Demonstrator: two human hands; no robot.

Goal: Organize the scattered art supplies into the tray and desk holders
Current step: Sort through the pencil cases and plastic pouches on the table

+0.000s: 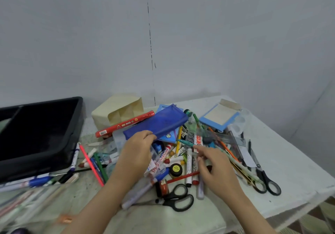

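A heap of pens, markers, pencils and rulers covers the middle of the table. My left hand [136,154] grips the near end of a blue zip pouch [159,123], which is lifted and slants up to the right over the heap. My right hand [213,168] pinches a teal pen [185,142] at its near end; the pen points left above the markers. A black tray [41,134] sits at the left. A cream desk holder [117,112] with compartments lies behind the pouch.
Black scissors [178,197] lie near the front, and a second pair [266,181] at the right. A red box [125,124] leans by the holder. A blue-framed pad [219,116] lies at the back right. The table edge [299,203] drops off at the right.
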